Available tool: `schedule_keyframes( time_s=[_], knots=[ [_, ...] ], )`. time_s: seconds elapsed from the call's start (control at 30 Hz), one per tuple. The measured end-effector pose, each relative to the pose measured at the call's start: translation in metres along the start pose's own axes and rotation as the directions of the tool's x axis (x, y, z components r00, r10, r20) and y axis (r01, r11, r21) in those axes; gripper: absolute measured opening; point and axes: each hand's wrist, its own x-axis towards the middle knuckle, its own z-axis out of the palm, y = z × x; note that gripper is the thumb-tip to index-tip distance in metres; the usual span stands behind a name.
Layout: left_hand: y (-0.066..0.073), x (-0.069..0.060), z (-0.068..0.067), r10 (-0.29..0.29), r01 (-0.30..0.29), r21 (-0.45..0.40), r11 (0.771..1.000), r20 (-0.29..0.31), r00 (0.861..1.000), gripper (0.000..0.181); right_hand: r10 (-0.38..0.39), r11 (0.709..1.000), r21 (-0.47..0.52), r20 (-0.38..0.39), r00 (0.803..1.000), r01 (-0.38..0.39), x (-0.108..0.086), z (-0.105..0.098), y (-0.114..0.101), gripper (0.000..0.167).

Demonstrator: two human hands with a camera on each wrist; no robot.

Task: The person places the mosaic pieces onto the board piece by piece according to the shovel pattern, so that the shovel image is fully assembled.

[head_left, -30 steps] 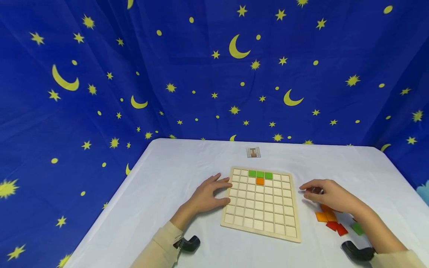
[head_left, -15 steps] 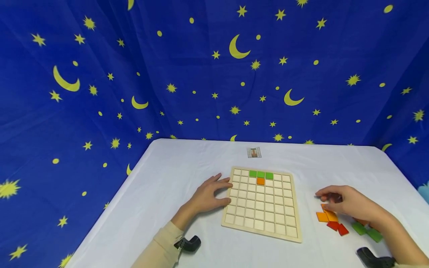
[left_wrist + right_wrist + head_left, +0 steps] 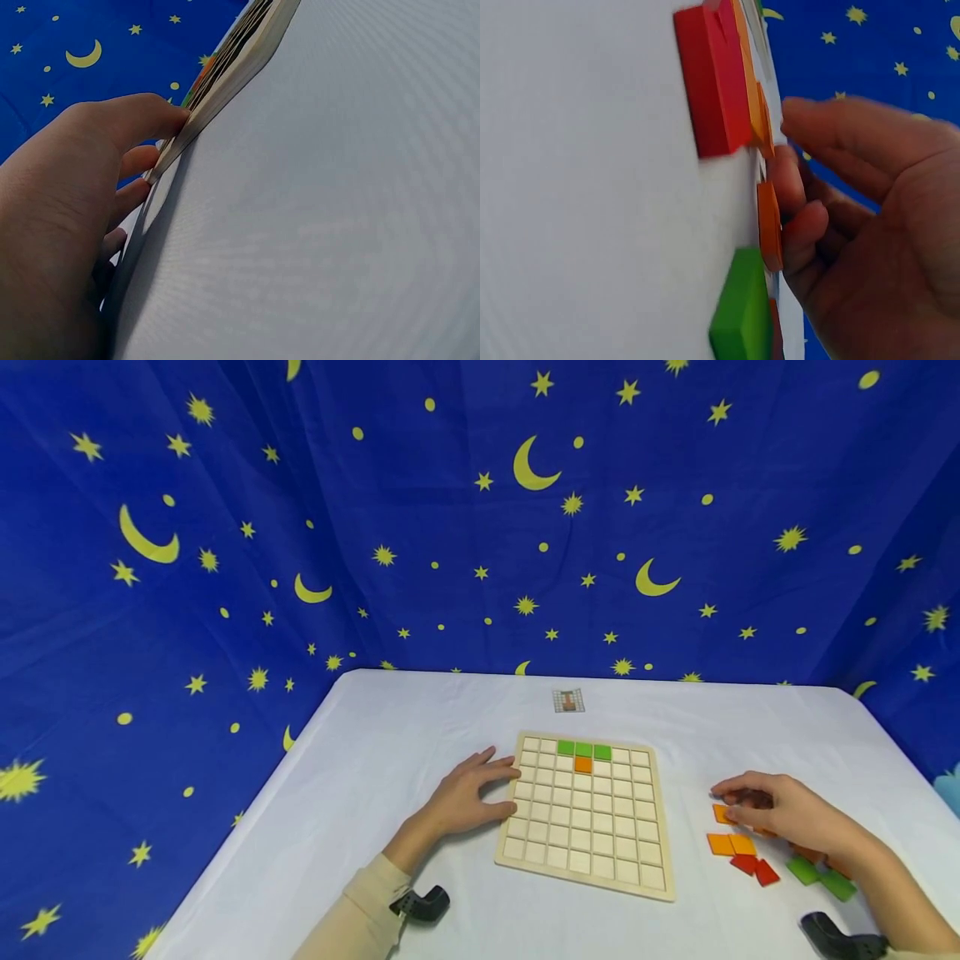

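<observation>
A square wooden grid board lies on the white table, with three green tiles in its far row and an orange tile just below the middle one. My left hand rests at the board's left edge, thumb and fingertips touching the rim; the left wrist view shows the thumb on the frame. To the right of the board, my right hand is over loose tiles, its fingers loosely bent. Its thumb is at a loose orange tile; no clear pinch shows.
Around the right hand lie more orange tiles, red tiles and green tiles, some partly under the hand. A small pattern card lies beyond the board. A blue curtain with moons and stars stands behind the table.
My right hand has moved right and back from beside the board to the loose tiles. One orange tile has shifted up, away from the others. My left hand stays at the board.
</observation>
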Motion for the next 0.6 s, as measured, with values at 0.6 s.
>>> schedule_keyframes(
  time_s=[0.6],
  knots=[
    [-0.0015, -0.0001, 0.0020, 0.005, -0.005, 0.004, 1.000, -0.006, 1.000, 0.053, -0.030, 0.997, -0.078, -0.032, 0.999, 0.027, 0.0046, 0.0057, -0.0086, 0.035]
  ],
)
